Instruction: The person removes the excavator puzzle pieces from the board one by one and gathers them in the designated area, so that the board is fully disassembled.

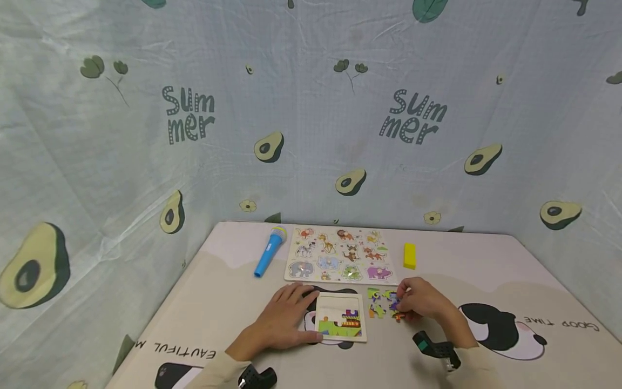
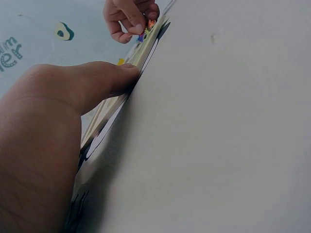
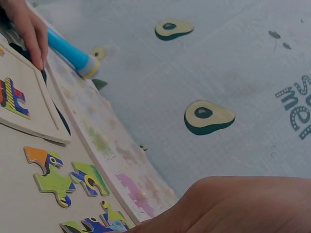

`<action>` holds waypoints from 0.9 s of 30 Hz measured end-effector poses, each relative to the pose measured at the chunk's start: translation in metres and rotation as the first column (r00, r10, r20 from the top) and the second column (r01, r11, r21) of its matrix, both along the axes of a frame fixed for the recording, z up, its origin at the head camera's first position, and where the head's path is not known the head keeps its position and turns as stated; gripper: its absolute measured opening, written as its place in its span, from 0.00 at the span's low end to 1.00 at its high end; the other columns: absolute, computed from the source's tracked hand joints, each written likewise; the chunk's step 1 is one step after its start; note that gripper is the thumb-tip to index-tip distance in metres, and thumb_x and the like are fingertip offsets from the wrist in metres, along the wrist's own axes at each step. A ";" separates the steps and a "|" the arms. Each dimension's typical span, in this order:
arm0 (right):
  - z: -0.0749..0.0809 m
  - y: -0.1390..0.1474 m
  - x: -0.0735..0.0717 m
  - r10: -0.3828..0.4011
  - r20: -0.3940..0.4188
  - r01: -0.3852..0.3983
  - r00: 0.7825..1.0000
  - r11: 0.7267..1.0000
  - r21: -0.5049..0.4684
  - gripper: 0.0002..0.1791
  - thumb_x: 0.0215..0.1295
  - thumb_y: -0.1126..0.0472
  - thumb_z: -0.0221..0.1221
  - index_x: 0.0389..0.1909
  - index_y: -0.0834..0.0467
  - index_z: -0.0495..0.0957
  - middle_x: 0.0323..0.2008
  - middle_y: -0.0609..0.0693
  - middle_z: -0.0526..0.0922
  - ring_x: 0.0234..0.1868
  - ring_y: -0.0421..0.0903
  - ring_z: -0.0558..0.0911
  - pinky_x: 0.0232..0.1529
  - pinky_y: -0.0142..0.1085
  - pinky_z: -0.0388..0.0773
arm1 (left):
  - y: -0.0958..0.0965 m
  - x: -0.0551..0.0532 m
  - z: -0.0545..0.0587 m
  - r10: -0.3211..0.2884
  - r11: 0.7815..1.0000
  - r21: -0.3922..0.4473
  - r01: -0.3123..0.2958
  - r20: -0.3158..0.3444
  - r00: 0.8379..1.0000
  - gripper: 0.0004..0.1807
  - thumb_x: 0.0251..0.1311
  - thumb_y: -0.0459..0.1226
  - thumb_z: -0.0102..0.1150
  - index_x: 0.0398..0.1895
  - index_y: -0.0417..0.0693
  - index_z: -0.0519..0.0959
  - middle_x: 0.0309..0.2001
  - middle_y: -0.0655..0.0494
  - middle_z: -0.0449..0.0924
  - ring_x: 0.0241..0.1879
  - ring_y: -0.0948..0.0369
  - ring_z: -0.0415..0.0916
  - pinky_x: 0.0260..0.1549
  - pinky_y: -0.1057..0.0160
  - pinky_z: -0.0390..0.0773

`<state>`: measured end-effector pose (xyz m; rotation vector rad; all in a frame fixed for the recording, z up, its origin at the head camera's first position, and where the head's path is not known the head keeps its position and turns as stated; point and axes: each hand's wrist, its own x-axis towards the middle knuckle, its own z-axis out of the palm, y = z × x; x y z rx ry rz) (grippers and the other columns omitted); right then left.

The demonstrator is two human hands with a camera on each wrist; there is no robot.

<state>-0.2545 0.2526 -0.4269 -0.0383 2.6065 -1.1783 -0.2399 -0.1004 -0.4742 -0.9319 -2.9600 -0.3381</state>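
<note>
Left hand (image 1: 284, 320) against tray (image 1: 340, 295), "EAUTIFUL" lettering (image 1: 184, 351)

Animal board (image 3: 115, 162) blurred in right wrist view, right hand (image 3: 228, 206) there cut off below

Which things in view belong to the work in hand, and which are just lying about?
In the work:
partly filled puzzle tray, touched by the left hand
loose puzzle pieces, right hand among them

Just lying about:
blue microphone
animal board
yellow block
</note>
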 end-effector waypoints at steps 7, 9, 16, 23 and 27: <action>-0.001 -0.005 -0.001 -0.044 -0.028 0.046 0.999 0.996 0.074 0.12 0.57 0.70 0.68 0.34 0.62 0.73 0.25 0.54 0.78 0.19 0.46 0.75 0.20 0.33 0.75 | 0.000 0.000 0.001 -0.009 1.000 0.020 0.009 -0.016 1.000 0.53 0.54 0.77 0.48 0.77 0.57 0.64 0.75 0.57 0.61 0.76 0.50 0.52 0.74 0.42 0.54; -0.002 -0.006 -0.001 -0.052 -0.040 0.055 0.998 0.995 0.088 0.13 0.56 0.70 0.69 0.33 0.62 0.72 0.24 0.54 0.78 0.18 0.46 0.75 0.19 0.33 0.74 | 0.000 0.000 0.001 -0.008 1.000 0.021 0.008 -0.014 1.000 0.53 0.55 0.77 0.48 0.77 0.58 0.64 0.75 0.57 0.61 0.76 0.51 0.52 0.74 0.43 0.53; -0.005 -0.004 -0.002 -0.035 -0.094 0.051 0.995 0.984 0.173 0.13 0.54 0.68 0.70 0.30 0.60 0.73 0.25 0.53 0.76 0.21 0.47 0.75 0.20 0.33 0.71 | 0.000 0.000 0.000 -0.015 0.999 0.032 0.015 -0.021 1.000 0.53 0.54 0.77 0.48 0.77 0.58 0.64 0.75 0.58 0.61 0.76 0.52 0.53 0.73 0.43 0.55; -0.007 -0.004 -0.002 -0.042 -0.132 0.064 0.990 0.985 0.163 0.15 0.53 0.68 0.72 0.29 0.60 0.73 0.26 0.53 0.75 0.24 0.48 0.75 0.23 0.35 0.73 | -0.001 0.000 -0.001 -0.010 1.000 0.019 0.010 -0.014 1.000 0.53 0.54 0.78 0.46 0.78 0.59 0.63 0.75 0.59 0.60 0.76 0.53 0.52 0.73 0.44 0.54; -0.007 -0.005 -0.002 -0.047 -0.134 0.065 0.990 0.988 0.139 0.16 0.53 0.70 0.73 0.31 0.61 0.72 0.26 0.54 0.75 0.24 0.48 0.75 0.24 0.35 0.76 | -0.001 0.001 -0.001 -0.005 1.000 0.018 0.005 -0.005 1.000 0.53 0.54 0.78 0.47 0.78 0.59 0.63 0.75 0.59 0.60 0.76 0.52 0.52 0.74 0.43 0.54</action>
